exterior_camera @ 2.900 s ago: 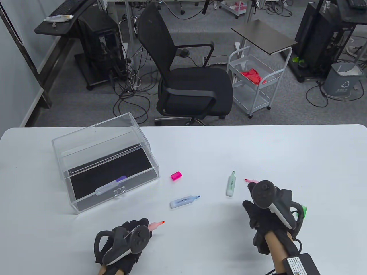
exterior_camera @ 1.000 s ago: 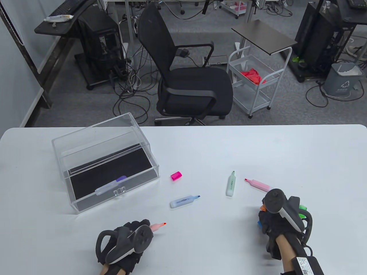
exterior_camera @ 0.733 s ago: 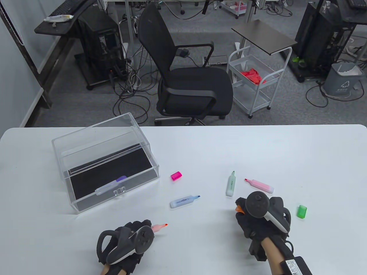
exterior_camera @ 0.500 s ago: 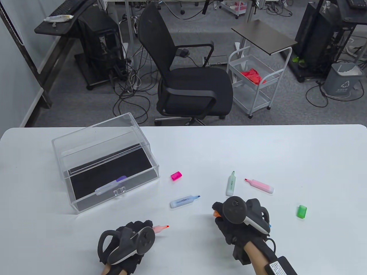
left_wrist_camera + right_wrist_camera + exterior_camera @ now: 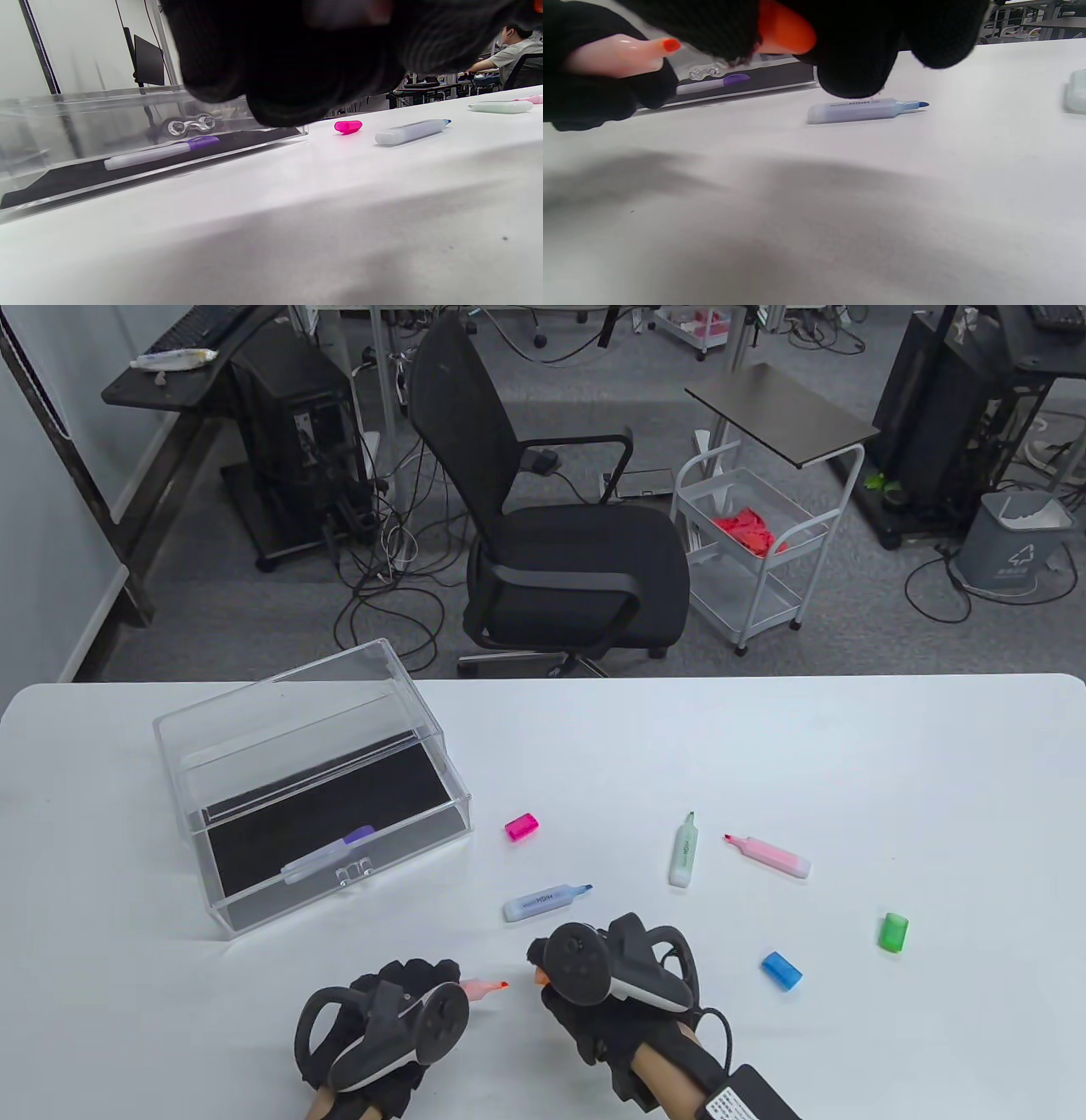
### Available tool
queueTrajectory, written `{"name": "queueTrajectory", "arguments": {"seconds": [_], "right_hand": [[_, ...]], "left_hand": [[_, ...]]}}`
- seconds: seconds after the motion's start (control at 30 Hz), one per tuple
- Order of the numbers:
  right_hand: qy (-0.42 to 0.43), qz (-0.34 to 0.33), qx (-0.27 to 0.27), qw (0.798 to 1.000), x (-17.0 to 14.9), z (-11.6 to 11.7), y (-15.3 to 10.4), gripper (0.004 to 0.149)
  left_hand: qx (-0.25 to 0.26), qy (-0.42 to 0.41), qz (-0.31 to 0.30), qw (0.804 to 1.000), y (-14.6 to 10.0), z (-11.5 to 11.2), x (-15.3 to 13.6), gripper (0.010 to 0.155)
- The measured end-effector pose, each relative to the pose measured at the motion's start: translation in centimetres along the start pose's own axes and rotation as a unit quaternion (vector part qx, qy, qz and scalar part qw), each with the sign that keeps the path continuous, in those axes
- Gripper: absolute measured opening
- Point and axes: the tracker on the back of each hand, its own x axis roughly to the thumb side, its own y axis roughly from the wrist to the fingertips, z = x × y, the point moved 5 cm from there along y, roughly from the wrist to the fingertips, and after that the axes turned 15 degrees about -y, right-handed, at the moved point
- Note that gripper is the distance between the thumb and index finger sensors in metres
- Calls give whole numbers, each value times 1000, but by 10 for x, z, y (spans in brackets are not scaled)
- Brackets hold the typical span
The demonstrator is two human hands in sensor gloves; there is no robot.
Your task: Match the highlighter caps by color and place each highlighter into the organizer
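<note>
My left hand [image 5: 437, 984] grips a pale orange highlighter [image 5: 484, 987] near the table's front edge, its uncapped tip pointing right. My right hand [image 5: 547, 971] pinches an orange cap [image 5: 540, 976] just right of that tip, a small gap apart. In the right wrist view the orange cap [image 5: 785, 31] sits between my fingers, facing the highlighter [image 5: 623, 55]. The clear organizer [image 5: 254, 712] stands at the left with a capped purple highlighter [image 5: 327, 855] inside. Uncapped blue [image 5: 547, 902], green [image 5: 683, 853] and pink [image 5: 768, 855] highlighters lie on the table.
Loose caps lie on the white table: a pink cap [image 5: 521, 826] near the organizer, a blue cap [image 5: 781, 970] and a green cap [image 5: 892, 931] at the right. A black office chair [image 5: 560, 543] stands beyond the far edge.
My right hand picked up the orange cap at the right and carried it left to the orange highlighter's tip, uncovering the blue and green caps. My left hand barely shifted.
</note>
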Motion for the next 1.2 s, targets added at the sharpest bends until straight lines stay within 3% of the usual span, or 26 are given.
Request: {"name": "queueTrajectory", "arguments": {"seconds": [0.6,0.8,0.87,1.0,1.1,1.2], "right_hand": [[19,-37,-6,999,31,1,6,56],[164,-54,-50,984,19,6,3,57],[216,-66,-64,972,13,13,3,57],[333,-83,-42,938,12,30,5,65],[367,-80,-47,926,10,35,7,66],[351,-74,-53,932,13,35,7,65]], "left_hand": [[0,7,-15,1000,-1,-1,8,52],[4,-36,-19,999,-3,5,3,52],[1,-46,-23,999,-4,6,3,52],[1,-81,-35,996,-6,8,11,52],[3,-71,-37,997,-7,9,11,52],[3,-66,-36,997,-6,8,11,52]]}}
